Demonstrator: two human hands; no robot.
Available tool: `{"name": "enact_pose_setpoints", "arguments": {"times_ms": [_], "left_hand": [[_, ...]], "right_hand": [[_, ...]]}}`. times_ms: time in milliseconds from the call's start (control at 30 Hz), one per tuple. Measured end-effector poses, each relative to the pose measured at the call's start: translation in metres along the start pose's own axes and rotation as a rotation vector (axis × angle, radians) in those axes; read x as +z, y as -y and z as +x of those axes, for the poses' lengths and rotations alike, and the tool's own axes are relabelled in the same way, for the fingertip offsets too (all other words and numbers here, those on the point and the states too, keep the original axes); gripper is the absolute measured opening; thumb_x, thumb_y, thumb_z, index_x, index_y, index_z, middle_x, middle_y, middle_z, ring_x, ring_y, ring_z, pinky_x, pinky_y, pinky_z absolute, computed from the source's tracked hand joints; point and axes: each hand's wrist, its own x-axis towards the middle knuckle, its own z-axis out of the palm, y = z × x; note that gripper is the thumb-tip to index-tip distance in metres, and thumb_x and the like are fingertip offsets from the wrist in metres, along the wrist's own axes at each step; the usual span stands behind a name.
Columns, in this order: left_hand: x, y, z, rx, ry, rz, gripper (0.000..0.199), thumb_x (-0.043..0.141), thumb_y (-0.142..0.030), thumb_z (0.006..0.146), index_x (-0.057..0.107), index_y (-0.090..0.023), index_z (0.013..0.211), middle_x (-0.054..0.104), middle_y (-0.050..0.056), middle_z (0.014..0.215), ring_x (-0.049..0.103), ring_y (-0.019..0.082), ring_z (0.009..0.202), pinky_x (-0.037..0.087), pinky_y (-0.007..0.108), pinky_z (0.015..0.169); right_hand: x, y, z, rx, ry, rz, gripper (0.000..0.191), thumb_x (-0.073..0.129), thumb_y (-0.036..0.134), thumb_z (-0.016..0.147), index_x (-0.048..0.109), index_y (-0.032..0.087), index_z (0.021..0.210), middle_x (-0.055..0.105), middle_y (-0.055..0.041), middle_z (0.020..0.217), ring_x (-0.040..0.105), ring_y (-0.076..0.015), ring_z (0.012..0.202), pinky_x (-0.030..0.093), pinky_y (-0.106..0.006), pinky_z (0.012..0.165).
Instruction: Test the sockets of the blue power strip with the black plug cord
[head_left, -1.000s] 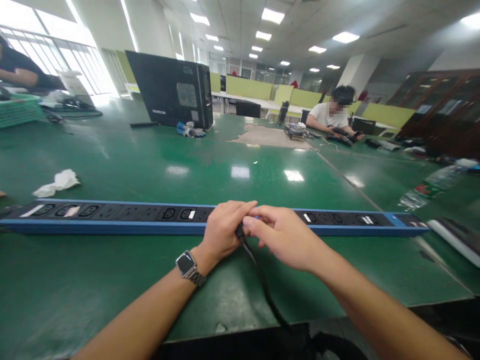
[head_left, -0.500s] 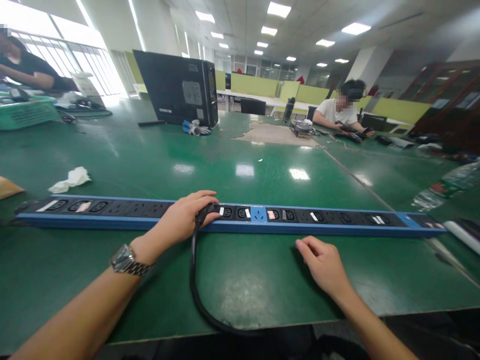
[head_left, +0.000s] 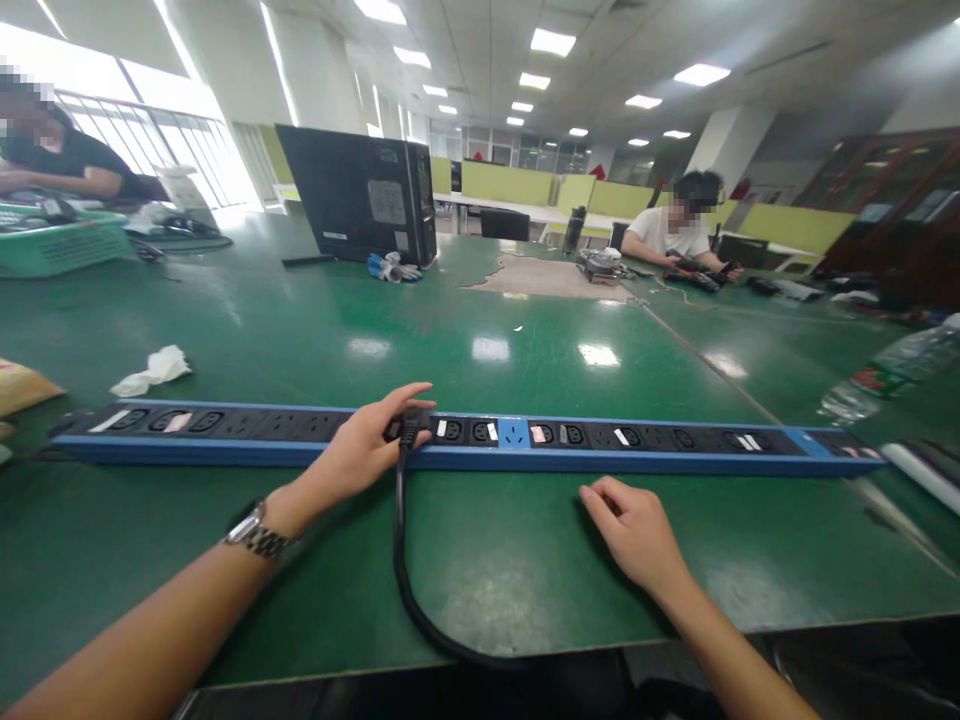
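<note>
A long blue power strip with black sockets and small white and pink labels lies across the green table. My left hand, a watch on its wrist, is over the strip left of the middle, its fingers closed around a black plug. From that plug a thick black cable curves down over the table's front edge. My right hand rests on the table in front of the strip, fingers curled together, not touching the strip. Whether anything small is inside it is hidden.
Behind the strip stands a black computer case with gloves beside it. Crumpled tissue and a green basket are at left, a plastic bottle at right. Two people sit at the table's far sides.
My left hand has turned slightly around the plug, and more of the plug shows. The cable's upper part has shifted a little right. The camera view has moved slightly.
</note>
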Motion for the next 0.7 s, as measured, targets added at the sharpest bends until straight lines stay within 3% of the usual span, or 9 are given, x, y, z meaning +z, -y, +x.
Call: {"name": "enact_pose_setpoints", "arguments": {"times_ms": [67, 100, 233, 367, 533, 700], "left_hand": [[0.013, -0.010, 0.002, -0.051, -0.218, -0.138, 0.048, 0.054, -0.047, 0.091, 0.047, -0.021, 0.130, 0.068, 0.009, 0.121, 0.067, 0.023, 0.104, 0.051, 0.039, 0.094], [0.021, -0.017, 0.005, -0.040, -0.259, -0.170, 0.045, 0.054, -0.047, 0.091, 0.050, -0.021, 0.127, 0.069, 0.009, 0.121, 0.067, 0.022, 0.103, 0.051, 0.038, 0.093], [0.053, -0.045, 0.026, 0.111, -0.057, -0.066, 0.037, 0.062, -0.043, 0.087, 0.061, -0.021, 0.117, 0.071, 0.006, 0.111, 0.066, 0.022, 0.102, 0.050, 0.035, 0.092], [0.075, -0.056, 0.041, 0.106, 0.010, 0.114, 0.032, 0.059, -0.041, 0.090, 0.063, -0.021, 0.115, 0.072, 0.007, 0.107, 0.064, 0.024, 0.102, 0.049, 0.038, 0.092], [0.081, -0.055, 0.043, 0.113, 0.069, 0.215, 0.040, 0.057, -0.036, 0.091, 0.056, -0.026, 0.130, 0.071, 0.006, 0.114, 0.064, 0.023, 0.106, 0.048, 0.038, 0.093], [0.084, -0.058, 0.043, 0.036, 0.047, 0.223, 0.036, 0.055, -0.034, 0.092, 0.057, -0.028, 0.127, 0.072, 0.004, 0.110, 0.065, 0.022, 0.102, 0.048, 0.037, 0.092]], "right_hand": [[0.000, 0.000, 0.001, 0.001, 0.002, -0.010, 0.040, 0.048, 0.044, 0.093, 0.056, 0.019, 0.062, 0.055, 0.0003, 0.054, 0.053, -0.0146, 0.054, 0.031, -0.025, 0.057], [0.000, 0.000, 0.001, 0.003, 0.001, -0.012, 0.040, 0.048, 0.044, 0.092, 0.055, 0.019, 0.061, 0.055, 0.0005, 0.054, 0.053, -0.0144, 0.054, 0.031, -0.025, 0.057], [0.000, 0.000, 0.001, 0.030, 0.000, -0.002, 0.040, 0.049, 0.044, 0.092, 0.054, 0.019, 0.061, 0.052, 0.0014, 0.052, 0.050, -0.0133, 0.052, 0.029, -0.025, 0.055], [0.000, 0.000, 0.001, 0.036, -0.001, 0.023, 0.040, 0.049, 0.043, 0.092, 0.054, 0.019, 0.061, 0.050, 0.0015, 0.052, 0.049, -0.0127, 0.051, 0.029, -0.025, 0.055], [0.000, 0.000, 0.003, 0.046, -0.012, 0.032, 0.038, 0.051, 0.041, 0.091, 0.056, 0.018, 0.060, 0.050, 0.0012, 0.051, 0.047, -0.0126, 0.050, 0.029, -0.025, 0.054], [-0.001, -0.001, 0.004, 0.110, -0.029, 0.126, 0.040, 0.051, 0.045, 0.091, 0.059, 0.018, 0.063, 0.050, 0.0017, 0.053, 0.047, -0.0124, 0.052, 0.031, -0.024, 0.054]]}}
